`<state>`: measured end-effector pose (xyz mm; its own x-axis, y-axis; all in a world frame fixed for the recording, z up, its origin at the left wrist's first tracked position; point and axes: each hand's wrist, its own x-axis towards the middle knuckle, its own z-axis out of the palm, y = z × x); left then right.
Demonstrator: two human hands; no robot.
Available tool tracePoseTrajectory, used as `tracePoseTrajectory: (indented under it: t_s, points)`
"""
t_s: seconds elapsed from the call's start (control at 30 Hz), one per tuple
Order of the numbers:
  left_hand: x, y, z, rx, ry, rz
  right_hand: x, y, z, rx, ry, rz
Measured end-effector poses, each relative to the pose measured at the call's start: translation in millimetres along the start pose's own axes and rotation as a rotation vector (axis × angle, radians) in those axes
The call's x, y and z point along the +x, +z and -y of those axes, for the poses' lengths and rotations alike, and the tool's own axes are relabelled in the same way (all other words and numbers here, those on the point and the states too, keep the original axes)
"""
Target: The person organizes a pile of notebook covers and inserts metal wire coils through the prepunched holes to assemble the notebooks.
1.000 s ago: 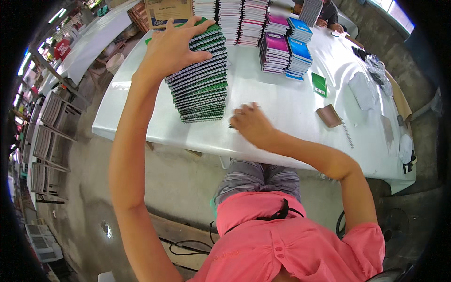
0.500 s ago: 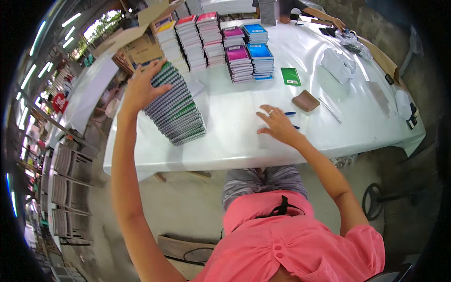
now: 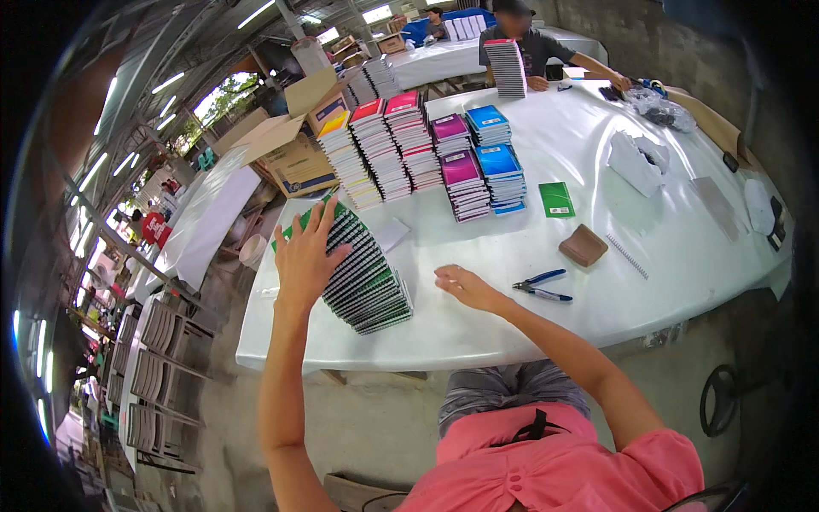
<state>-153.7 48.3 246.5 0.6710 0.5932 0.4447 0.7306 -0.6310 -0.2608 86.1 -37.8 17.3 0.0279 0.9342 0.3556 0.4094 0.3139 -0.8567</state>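
My left hand (image 3: 307, 256) rests over the top of a tall, leaning stack of green spiral notebooks (image 3: 363, 286), its fingers spread and touching the upper edge. The stack's black wire bindings face me. Above the white table, right of the stack, my right hand (image 3: 467, 286) holds nothing, with its fingers loosely bent and a little apart. Blue-handled pliers (image 3: 542, 284) lie just right of it. A brown block (image 3: 583, 246) and a loose wire coil (image 3: 628, 256) sit beyond the pliers. A single green notebook (image 3: 556, 200) lies flat farther back.
Stacks of yellow, red, purple and blue notebooks (image 3: 461, 166) stand at the back of the table (image 3: 478, 341). An open cardboard box (image 3: 296, 160) is behind them on the left. Across the table, a person (image 3: 546, 55) is beside another notebook stack (image 3: 506, 68). White wrapping (image 3: 636, 162) lies at the right.
My right hand has moved left, away from the pliers and toward the green stack, uncovering the pliers. My left hand stays on the stack. The view has tilted up.
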Motion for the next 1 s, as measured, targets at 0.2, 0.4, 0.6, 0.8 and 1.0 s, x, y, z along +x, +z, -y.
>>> tracePoseTrajectory:
  t_s: [0.2,0.4,0.6,0.8,1.0]
  points:
    - [-14,-5,-19,0.101,-0.032,-0.241,83,8,-2,0.406,0.004,-0.088]
    - [-112,51,-66,-0.803,-0.756,-0.709,130,13,27,0.566,0.178,0.000]
    - [-164,163,-123,-1.697,-1.340,-0.434,111,27,-24,0.385,0.446,0.372]
    - [-134,175,-125,-1.738,-1.327,-0.362,99,36,-36,0.400,0.101,0.529]
    - [-119,186,-125,-1.659,-1.369,-0.489,93,39,-31,0.511,0.160,0.534]
